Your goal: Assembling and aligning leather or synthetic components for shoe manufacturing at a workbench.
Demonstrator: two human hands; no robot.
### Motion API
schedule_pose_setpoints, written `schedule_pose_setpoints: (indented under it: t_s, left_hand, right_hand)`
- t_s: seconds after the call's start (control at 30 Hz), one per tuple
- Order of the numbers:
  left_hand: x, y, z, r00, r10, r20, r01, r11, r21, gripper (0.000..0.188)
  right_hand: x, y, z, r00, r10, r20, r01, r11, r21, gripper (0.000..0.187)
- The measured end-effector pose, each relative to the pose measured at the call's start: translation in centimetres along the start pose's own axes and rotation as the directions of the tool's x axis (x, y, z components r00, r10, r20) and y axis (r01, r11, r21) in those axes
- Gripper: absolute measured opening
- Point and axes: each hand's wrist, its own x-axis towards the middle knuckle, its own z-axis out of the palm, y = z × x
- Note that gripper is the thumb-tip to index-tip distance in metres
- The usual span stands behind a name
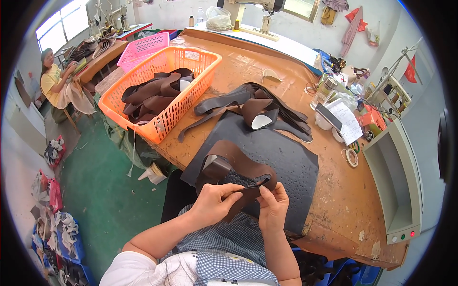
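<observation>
Scuffed brown table (343, 209) is taking up most of this workshop, with a dark mat (298, 178) lying at its near side. Looping over the near part of that mat is a wide brown strip (248, 158). Left hand (212, 204) is pinching its near end between thumb and fingers; right hand (273, 207) is pinching it just to the right. Looks to me like they're lining up edges, so the next move is probably calling for keeping layers even. More strips (291, 114) are lying beyond, and an orange basket (190, 97) is holding others far left.
</observation>
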Motion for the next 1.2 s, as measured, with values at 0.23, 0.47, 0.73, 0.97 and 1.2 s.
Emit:
schedule_pose_setpoints:
  t_s: [0.23, 0.47, 0.73, 0.97, 1.2]
  left_hand:
    - [0.3, 0.6, -0.1, 0.994, 0.101, 0.033, -0.103, 0.993, 0.066, 0.028]
    - [0.6, 0.7, -0.2, 0.993, 0.081, 0.086, -0.092, 0.986, 0.137, 0.034]
    - [0.5, 0.4, -0.4, 0.994, 0.056, 0.096, -0.066, 0.992, 0.105, 0.027]
    - [0.7, -0.6, 0.0, 0.996, 0.064, 0.057, -0.065, 0.998, 0.026, 0.021]
    - [0.7, 0.2, -0.5, 0.999, 0.028, -0.047, -0.030, 0.998, -0.053, 0.018]
  right_hand:
    - [-0.3, 0.6, 0.7, 1.000, -0.009, 0.010, 0.010, 0.995, -0.096, 0.011]
    - [-0.5, 0.3, 0.8, 0.999, 0.016, 0.041, -0.010, 0.990, -0.140, 0.016]
    - [-0.4, -0.2, 1.2, 0.998, 0.049, 0.028, -0.044, 0.984, -0.170, 0.007]
    - [0.1, 0.5, 1.1, 0.997, 0.065, 0.033, -0.060, 0.988, -0.145, 0.007]
    - [0.9, -0.1, 2.7, 0.992, 0.109, 0.070, -0.103, 0.992, -0.075, 0.007]
